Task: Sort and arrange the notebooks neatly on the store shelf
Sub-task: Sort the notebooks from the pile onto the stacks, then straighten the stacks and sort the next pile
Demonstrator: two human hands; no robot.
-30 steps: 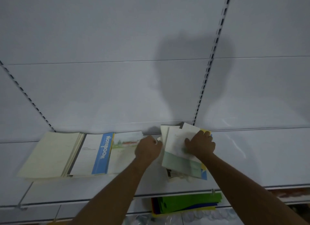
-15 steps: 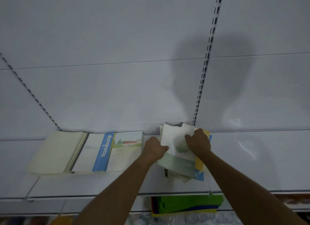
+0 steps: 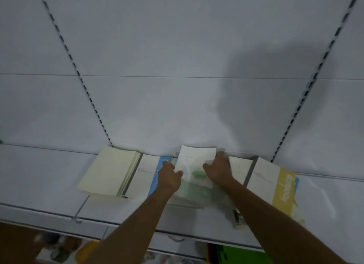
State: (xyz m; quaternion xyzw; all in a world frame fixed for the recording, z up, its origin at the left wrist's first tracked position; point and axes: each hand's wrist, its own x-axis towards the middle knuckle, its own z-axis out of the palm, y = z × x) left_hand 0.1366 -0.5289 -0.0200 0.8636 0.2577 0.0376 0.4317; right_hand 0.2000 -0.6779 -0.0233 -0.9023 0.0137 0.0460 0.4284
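Observation:
A white and green notebook (image 3: 194,165) is gripped at its left edge by my left hand (image 3: 168,176) and at its right edge by my right hand (image 3: 218,170). It hovers over the row of notebooks on the white shelf (image 3: 39,169). To the left lie a cream notebook stack (image 3: 108,171) and a white notebook with a blue stripe (image 3: 146,175). On the right lie a plain white notebook (image 3: 239,170) and a white notebook with a yellow band (image 3: 273,185). What lies under the held notebook is blurred.
The white back panel (image 3: 177,47) carries slotted black uprights (image 3: 86,90). Green and coloured sheets (image 3: 236,254) sit on the level below at the right. Blurred items (image 3: 57,250) show below the shelf edge at the left.
Both hands have carried the white and green notebook from the right pile leftward, over the blue-striped row. The yellow-banded notebook is now uncovered. The camera has shifted right.

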